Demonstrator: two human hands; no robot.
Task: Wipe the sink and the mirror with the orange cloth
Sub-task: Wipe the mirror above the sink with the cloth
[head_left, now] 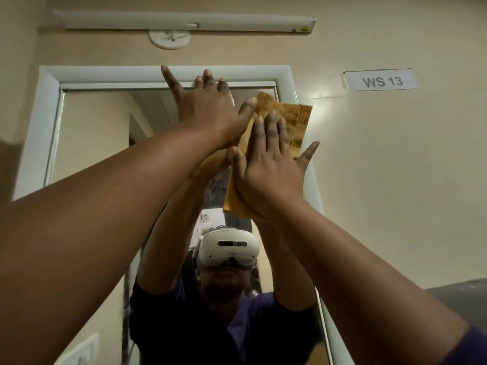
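Mirror step going on here: the right hand (pixel 266 175) is pressing the orange cloth (pixel 284 122) flat-fingered against the mirror (pixel 97 133), up at its top right corner. Left hand (pixel 208 106) is spreading open beside it, holding nothing. Next probably sweeping leftward under the frame.

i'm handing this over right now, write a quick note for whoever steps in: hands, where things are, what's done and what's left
Left hand: open, fingers spread flat near the mirror's top edge, thumb touching the orange cloth.
Right hand: open, palm pressing the cloth flat against the upper right of the mirror, by its white frame.
Cloth: folded, its right edge lapping over the frame.
Done: cannot tell how much of the glass has been wiped; the sink is out of view.
Left: finish the mirror downward from this top corner; check whether the sink still needs wiping.
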